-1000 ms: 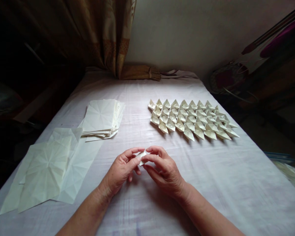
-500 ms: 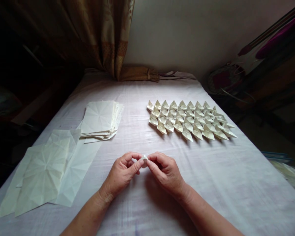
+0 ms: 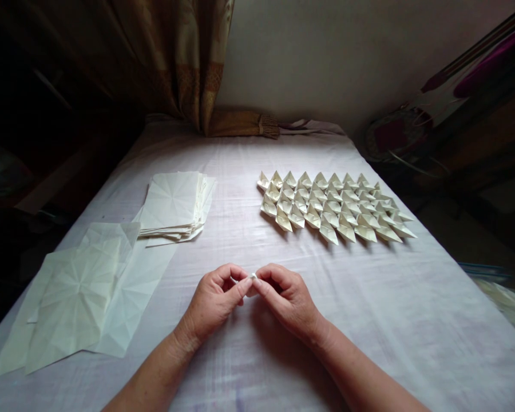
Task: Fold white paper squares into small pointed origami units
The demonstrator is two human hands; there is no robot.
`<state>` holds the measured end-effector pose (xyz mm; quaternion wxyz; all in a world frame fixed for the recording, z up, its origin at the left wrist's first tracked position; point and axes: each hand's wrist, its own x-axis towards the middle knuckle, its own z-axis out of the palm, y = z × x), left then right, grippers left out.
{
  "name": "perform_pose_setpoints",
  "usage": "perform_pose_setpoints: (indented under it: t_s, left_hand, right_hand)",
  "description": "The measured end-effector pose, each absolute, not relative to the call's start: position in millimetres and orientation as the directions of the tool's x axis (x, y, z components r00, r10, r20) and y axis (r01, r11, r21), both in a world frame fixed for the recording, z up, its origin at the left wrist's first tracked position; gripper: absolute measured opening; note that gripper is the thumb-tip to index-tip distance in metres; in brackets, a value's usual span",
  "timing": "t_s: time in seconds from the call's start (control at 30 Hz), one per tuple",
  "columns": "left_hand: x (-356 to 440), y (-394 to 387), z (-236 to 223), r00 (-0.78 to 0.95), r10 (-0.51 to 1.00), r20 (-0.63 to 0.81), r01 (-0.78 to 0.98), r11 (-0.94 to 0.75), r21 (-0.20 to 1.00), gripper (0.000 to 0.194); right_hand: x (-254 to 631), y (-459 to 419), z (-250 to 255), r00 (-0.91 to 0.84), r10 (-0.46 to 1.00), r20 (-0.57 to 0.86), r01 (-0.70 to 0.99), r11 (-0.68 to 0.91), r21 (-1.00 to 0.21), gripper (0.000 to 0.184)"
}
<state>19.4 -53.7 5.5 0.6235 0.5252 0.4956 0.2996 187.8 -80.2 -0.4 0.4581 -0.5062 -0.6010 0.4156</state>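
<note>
My left hand [image 3: 212, 300] and my right hand [image 3: 287, 297] meet at the fingertips over a white cloth-covered table [image 3: 395, 320]. Both pinch a small folded piece of white paper [image 3: 253, 276], almost wholly hidden between the fingers. Beyond my right hand, several folded paper boats [image 3: 332, 207] stand in tidy rows. A stack of creased white sheets [image 3: 178, 206] lies beyond my left hand, and loose creased sheets [image 3: 83, 292] are spread flat at the left.
A brown curtain [image 3: 197, 63] hangs at the table's far end against a pale wall. Dark furniture lies left of the table. On the right are dim clutter and a table edge dropping off.
The folded paper has been squeezed smaller between my fingertips, which have drawn closer together and curled in. The hands sit slightly nearer to me than a second ago.
</note>
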Motion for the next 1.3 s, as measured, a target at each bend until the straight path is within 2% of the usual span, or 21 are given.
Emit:
perform_pose_setpoints:
  t_s: [0.23, 0.57, 0.67, 0.83, 0.9, 1.13, 1.3]
  left_hand:
    - [18.2, -52.7, 4.0, 0.375, 0.886, -0.274, 0.148, 0.235, 0.961, 0.027]
    - [19.7, -54.7, 6.9, 0.383, 0.894, -0.233, 0.220, 0.156, 0.963, 0.024]
    - [20.9, -55.9, 6.9, 0.382, 0.896, -0.226, 0.234, 0.142, 0.962, 0.023]
    - [24.7, -58.1, 7.5, 0.357, 0.907, -0.223, 0.214, 0.153, 0.965, 0.022]
    - [26.0, -57.9, 8.6, 0.358, 0.903, -0.237, 0.198, 0.174, 0.965, 0.023]
    - [24.3, -55.9, 10.3, 0.376, 0.882, -0.283, 0.199, 0.222, 0.955, 0.027]
    - [19.3, -55.0, 11.7, 0.458, 0.819, -0.345, 0.231, 0.265, 0.936, 0.028]
  right_hand:
    - [187.9, -80.2, -0.1, -0.071, 0.994, 0.079, 0.235, 0.093, -0.967, 0.021]
    - [187.5, -80.8, -0.5, -0.050, 0.997, 0.056, 0.213, 0.066, -0.975, 0.014]
    - [187.3, -81.0, 0.2, -0.043, 0.994, 0.105, 0.247, 0.112, -0.963, 0.012]
    - [186.0, -82.4, 3.2, -0.056, 0.944, 0.324, 0.387, 0.320, -0.865, 0.014]
    - [186.3, -82.6, 3.6, -0.063, 0.939, 0.337, 0.396, 0.333, -0.856, 0.014]
    - [190.6, -79.9, 0.3, -0.092, 0.992, 0.083, 0.248, 0.104, -0.963, 0.017]
    - [192.8, -77.3, -0.7, 0.000, 0.999, -0.041, 0.135, -0.040, -0.990, 0.019]
